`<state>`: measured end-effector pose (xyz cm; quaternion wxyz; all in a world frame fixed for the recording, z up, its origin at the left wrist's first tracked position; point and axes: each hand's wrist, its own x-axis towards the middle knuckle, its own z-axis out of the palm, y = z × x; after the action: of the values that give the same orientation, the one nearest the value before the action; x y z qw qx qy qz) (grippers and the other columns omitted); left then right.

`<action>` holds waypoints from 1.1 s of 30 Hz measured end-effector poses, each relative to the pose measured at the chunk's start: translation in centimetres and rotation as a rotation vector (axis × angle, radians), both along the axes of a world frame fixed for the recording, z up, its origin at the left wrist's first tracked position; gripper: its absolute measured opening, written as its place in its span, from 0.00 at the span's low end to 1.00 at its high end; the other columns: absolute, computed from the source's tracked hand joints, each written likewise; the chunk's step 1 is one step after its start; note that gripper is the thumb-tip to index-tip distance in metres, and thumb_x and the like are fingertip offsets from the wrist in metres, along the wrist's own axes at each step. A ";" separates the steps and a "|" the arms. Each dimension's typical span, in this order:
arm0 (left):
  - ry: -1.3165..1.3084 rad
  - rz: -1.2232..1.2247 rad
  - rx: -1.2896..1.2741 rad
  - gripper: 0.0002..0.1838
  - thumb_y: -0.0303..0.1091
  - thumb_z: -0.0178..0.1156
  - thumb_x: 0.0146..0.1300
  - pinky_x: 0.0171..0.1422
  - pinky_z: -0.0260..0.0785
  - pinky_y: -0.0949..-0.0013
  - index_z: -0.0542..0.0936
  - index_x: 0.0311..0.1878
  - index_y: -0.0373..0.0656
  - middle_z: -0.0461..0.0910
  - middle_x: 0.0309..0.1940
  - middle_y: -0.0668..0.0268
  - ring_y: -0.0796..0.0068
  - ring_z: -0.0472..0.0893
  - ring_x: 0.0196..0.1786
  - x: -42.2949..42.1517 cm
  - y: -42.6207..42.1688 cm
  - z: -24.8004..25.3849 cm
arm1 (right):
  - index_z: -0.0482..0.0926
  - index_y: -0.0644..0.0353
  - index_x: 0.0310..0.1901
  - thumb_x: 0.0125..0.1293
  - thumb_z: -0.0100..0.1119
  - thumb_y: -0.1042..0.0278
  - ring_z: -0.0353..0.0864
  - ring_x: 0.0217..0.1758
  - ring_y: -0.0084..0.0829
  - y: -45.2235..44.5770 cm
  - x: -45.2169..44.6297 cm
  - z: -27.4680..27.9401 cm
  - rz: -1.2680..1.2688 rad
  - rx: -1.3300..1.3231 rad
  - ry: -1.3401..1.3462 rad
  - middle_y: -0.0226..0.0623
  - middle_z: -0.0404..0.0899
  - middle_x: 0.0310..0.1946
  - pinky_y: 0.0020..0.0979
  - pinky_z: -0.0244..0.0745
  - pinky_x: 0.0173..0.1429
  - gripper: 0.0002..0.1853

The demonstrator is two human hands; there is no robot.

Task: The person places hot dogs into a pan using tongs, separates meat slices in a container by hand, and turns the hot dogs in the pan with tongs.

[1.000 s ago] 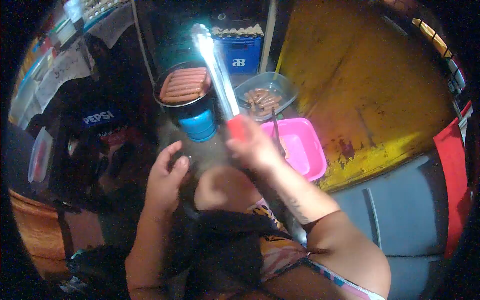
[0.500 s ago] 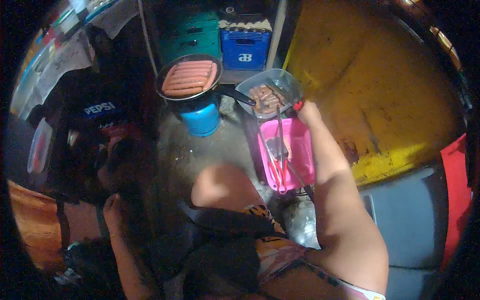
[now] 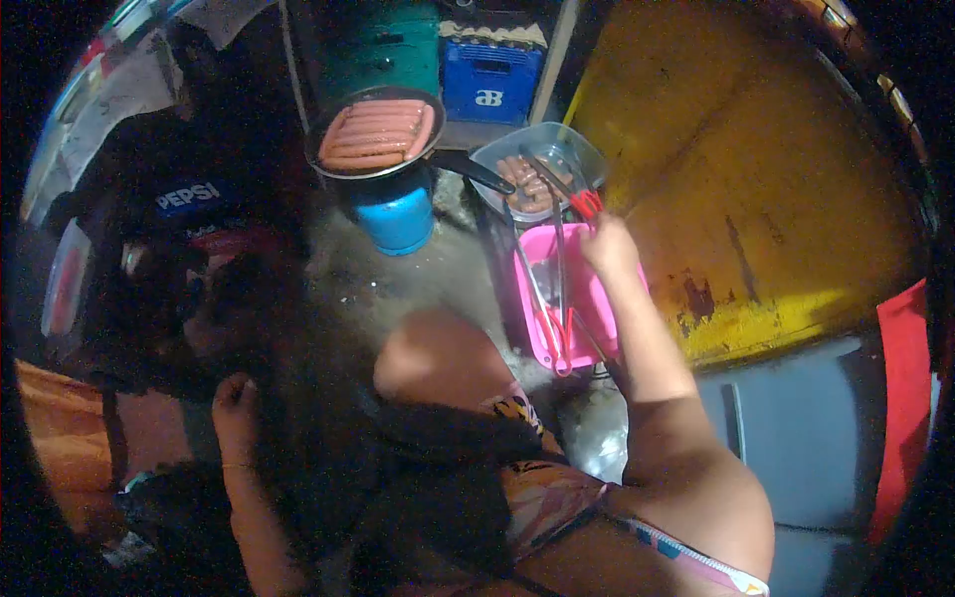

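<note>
My right hand [image 3: 609, 247] is closed round the red handles of a pair of tongs [image 3: 585, 203]. Their dark arms reach over the clear plastic container [image 3: 587, 159], which holds cut sausage pieces [image 3: 529, 185]. Just below, other red-handled tongs [image 3: 559, 323] lean in a pink basin [image 3: 592, 298]. Long sausages [image 3: 378, 134] lie side by side in a frying pan [image 3: 438, 124] above a blue gas canister [image 3: 396, 221]. At the lower left, in shadow, my left hand [image 3: 236, 403] has its fingers curled in; whatever it may hold is hidden.
The pan's black handle [image 3: 477, 172] points toward the clear container. Behind stand a green crate [image 3: 393, 50] and a blue crate [image 3: 489, 85]. A yellow-brown panel [image 3: 736, 169] rises on the right. Dark fabric marked PEPSI [image 3: 187, 199] and a lidded container [image 3: 66, 279] are at left.
A second ago my right hand held tongs upright near the pan; those now appear in the pink basin. It has since gripped other tongs at the clear container. My left hand moved down-left and curled.
</note>
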<state>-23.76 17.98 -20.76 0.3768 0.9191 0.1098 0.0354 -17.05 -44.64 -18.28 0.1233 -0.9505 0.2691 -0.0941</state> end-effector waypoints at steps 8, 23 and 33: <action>-0.012 -0.034 -0.136 0.12 0.31 0.63 0.60 0.59 0.66 0.68 0.79 0.45 0.37 0.80 0.46 0.62 0.69 0.76 0.51 -0.3 -4.2 2.5 | 0.79 0.62 0.48 0.57 0.57 0.59 0.81 0.45 0.50 7.4 -8.5 -0.8 0.035 0.201 0.026 0.55 0.81 0.38 0.43 0.74 0.53 0.20; -0.164 -0.075 -0.033 0.13 0.29 0.65 0.57 0.55 0.68 0.67 0.78 0.44 0.37 0.79 0.43 0.60 0.67 0.78 0.48 -1.3 -4.5 3.8 | 0.77 0.65 0.45 0.58 0.51 0.75 0.81 0.39 0.48 4.0 -10.5 -6.5 -0.038 0.178 -0.463 0.54 0.80 0.33 0.41 0.75 0.45 0.13; -0.139 -0.060 0.025 0.14 0.29 0.66 0.55 0.56 0.69 0.65 0.79 0.45 0.40 0.79 0.44 0.59 0.65 0.78 0.49 -0.9 -4.9 3.7 | 0.73 0.66 0.52 0.67 0.47 0.77 0.76 0.38 0.24 6.1 -10.4 -2.5 0.202 0.418 -0.645 0.33 0.78 0.36 0.28 0.73 0.45 0.13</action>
<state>-24.64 13.08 -17.11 0.3730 0.9219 0.0551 0.0893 -27.49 -38.51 -20.76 0.4010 -0.8482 0.1353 -0.3185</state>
